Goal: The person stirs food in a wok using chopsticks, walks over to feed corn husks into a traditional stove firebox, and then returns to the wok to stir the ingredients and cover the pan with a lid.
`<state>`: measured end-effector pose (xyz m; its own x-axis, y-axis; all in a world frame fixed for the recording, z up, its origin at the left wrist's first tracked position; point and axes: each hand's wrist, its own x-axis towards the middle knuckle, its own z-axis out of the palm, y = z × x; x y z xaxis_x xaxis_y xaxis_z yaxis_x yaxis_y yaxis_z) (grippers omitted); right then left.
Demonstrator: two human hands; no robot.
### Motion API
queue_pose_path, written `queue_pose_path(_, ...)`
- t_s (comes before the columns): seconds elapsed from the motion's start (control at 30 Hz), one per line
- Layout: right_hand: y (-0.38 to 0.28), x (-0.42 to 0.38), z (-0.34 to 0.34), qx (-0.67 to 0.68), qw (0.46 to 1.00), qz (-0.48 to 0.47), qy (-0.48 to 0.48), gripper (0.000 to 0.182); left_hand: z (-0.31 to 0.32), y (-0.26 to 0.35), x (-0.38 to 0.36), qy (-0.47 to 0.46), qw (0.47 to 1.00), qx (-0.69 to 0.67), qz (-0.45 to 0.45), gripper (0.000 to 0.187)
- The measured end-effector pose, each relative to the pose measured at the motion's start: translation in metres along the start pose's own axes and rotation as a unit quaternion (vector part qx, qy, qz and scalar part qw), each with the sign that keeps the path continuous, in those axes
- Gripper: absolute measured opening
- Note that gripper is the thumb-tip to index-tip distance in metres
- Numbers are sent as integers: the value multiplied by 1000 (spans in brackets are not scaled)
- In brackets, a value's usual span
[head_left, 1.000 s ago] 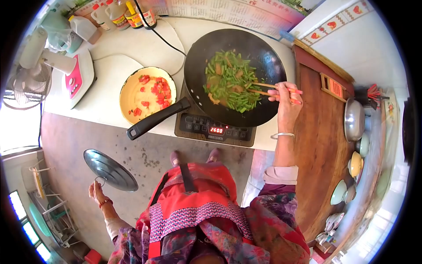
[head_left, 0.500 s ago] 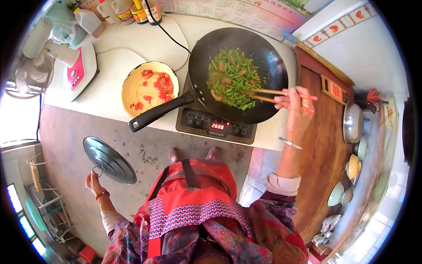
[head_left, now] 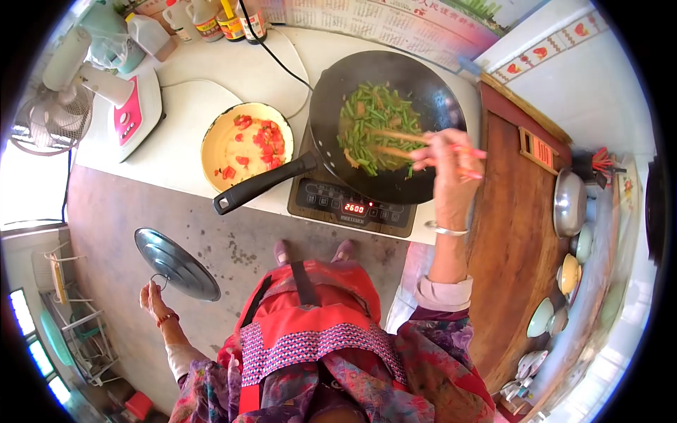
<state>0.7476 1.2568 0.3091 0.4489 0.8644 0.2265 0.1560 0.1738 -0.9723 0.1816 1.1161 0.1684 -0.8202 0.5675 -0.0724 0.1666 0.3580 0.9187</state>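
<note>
My right hand (head_left: pixel 449 158) is closed around a pair of wooden chopsticks (head_left: pixel 395 143) with reddish ends. Their tips are among cut green vegetables (head_left: pixel 372 116) mixed with brownish pieces in a black wok (head_left: pixel 437 92). The wok sits on an induction cooker (head_left: pixel 331 202) whose red display reads 2600, its handle pointing to the lower left. Low at the left, my left hand (head_left: pixel 155 302) grips the ring of a dark metal lid (head_left: pixel 180 264), held tilted over the floor.
Beside the wok, a yellow enamel bowl (head_left: pixel 215 144) holds chopped red pieces. Several bottles (head_left: pixel 204 25) and a white-and-pink appliance (head_left: pixel 130 116) stand on the white counter (head_left: pixel 187 67). To the right are a wooden surface (head_left: pixel 515 233), a metal basin (head_left: pixel 570 202) and several bowls.
My right hand has moved left and slightly down over the wok with the chopsticks, shifting the green vegetables. The lid stays in my left hand. The whole view has shifted slightly.
</note>
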Motion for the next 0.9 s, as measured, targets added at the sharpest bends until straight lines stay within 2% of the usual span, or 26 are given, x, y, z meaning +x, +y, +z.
queue_pose_path(0.07,7,-15,12,-13,996,17,-85,12,-4,-6,1,10,1000,11,-13,15)
queue_pose_path(0.1,18,-15,14,-14,996,15,-86,13,-6,-6,1,12,1000,9,-12,15)
queue_pose_path(0.2,44,0,13,-12,999,20,-46,14,-11,-6,-5,13,999,38,-15,15)
queue_pose_path(0.33,18,23,22,-11,1000,-8,7,12,-18,-11,-5,24,999,16,-17,15)
queue_pose_path(0.37,18,29,32,26,1000,-9,10,10,-19,-13,-4,16,1000,19,-14,14)
queue_pose_path(0.4,16,35,41,2,1000,12,-5,9,-19,-14,-4,16,1000,18,-12,14)
queue_pose_path(0.5,60,49,65,15,998,-60,3,10,-19,-11,-7,24,999,-7,-22,12)
queue_pose_path(0.67,58,61,43,-18,999,-38,3,14,-18,-6,-16,42,998,-18,-38,11)
queue_pose_path(0.73,39,75,42,-95,993,-58,36,15,-21,-10,-14,35,999,-7,-36,11)
queue_pose_path(0.87,73,102,35,-101,990,-99,-3,15,-23,3,-17,30,999,1,-28,11)
queue_pose_path(0.9,75,100,29,-102,992,-74,-13,15,-23,3,-15,29,999,0,-27,11)
